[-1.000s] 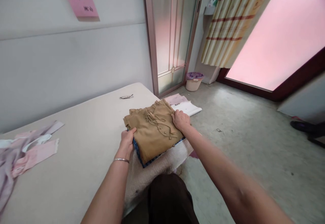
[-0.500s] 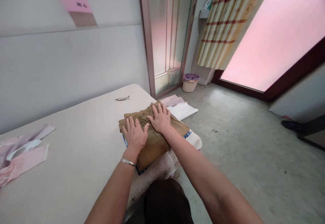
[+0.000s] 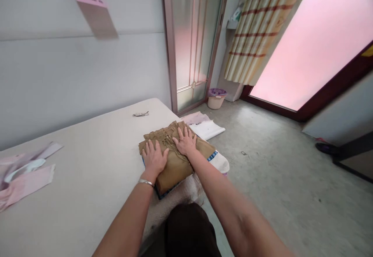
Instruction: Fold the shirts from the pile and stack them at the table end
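Head view: L hand (image 3: 154,160) & R hand (image 3: 185,142) lie spread, palms down, gripping nothing, on folded tan garment (image 3: 174,166) by white surface's (image 3: 87,171) edge; even strokes outward from drawstring (image 3: 168,140) prob. flatten best.

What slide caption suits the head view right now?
Left hand and right hand rest flat on a tan garment, blue cloth showing beneath, on a pale table.

The person has the left hand (image 3: 154,158) and right hand (image 3: 185,142) spread flat on a folded tan garment (image 3: 174,168), its drawstring (image 3: 168,142) showing between them. Blue cloth (image 3: 213,156) peeks out beneath. Pinkish cloths (image 3: 33,180) lie well apart on the same pale tabletop (image 3: 96,164); over there, a bin (image 3: 216,101) stands near the glass door (image 3: 186,51).
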`<state>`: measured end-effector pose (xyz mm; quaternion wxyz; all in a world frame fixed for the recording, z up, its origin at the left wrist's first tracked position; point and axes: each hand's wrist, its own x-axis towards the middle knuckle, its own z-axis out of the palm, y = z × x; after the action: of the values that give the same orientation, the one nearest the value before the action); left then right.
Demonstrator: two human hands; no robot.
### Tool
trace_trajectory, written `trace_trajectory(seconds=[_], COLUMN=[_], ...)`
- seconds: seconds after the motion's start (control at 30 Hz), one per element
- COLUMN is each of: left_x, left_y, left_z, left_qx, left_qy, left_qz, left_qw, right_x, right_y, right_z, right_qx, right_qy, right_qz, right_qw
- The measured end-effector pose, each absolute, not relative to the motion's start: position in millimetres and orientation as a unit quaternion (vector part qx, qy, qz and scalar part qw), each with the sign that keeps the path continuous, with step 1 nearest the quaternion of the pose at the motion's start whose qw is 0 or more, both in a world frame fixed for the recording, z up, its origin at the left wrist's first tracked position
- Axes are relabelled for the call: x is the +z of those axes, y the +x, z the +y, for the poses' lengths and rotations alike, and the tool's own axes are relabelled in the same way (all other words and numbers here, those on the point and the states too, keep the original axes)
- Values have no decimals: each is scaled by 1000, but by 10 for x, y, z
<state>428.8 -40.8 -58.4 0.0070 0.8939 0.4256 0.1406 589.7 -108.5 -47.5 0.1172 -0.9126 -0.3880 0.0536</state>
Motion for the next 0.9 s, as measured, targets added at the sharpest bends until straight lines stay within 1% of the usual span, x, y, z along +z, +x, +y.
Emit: trace_trajectory(seconds=[0.1,0.17,0.3,0.4,0.53,0.63,0.73,0.77,0.8,0.9], left_x=[-418,-409,-637,-819,-807,-622,-290,-133,48,670], left_y=[4175,4117,4078,4097,4071,3826,3293,3067,2829,2094], left_z=[-482,-551,-637,-654,-667,-659,-656,-671,-700,-895], left_qx=[157,175,160,173,175,166,204,231,268,413], left_qy=[898,899,901,899,900,912,924,923,915,861], left_qz=[411,402,402,403,398,372,318,300,292,289], left_qw=[4,-4,6,-4,13,43,60,66,70,63], right_x=[-381,-388,-525,-644,-643,-400,31,184,322,544], right_y=[5860,5850,5853,5870,5910,5832,5422,5186,4904,3879], right_z=[-1347,-1531,-1716,-1706,-1695,-1710,-1662,-1622,-1570,-1359], right_qx=[19,3,58,59,65,69,-10,-39,-33,44], right_qy=[-920,-925,-928,-928,-927,-928,-918,-904,-880,-780], right_qz=[-375,-367,-359,-360,-363,-363,-390,-417,-468,-620], right_qw=[109,101,76,79,73,57,71,80,79,80])
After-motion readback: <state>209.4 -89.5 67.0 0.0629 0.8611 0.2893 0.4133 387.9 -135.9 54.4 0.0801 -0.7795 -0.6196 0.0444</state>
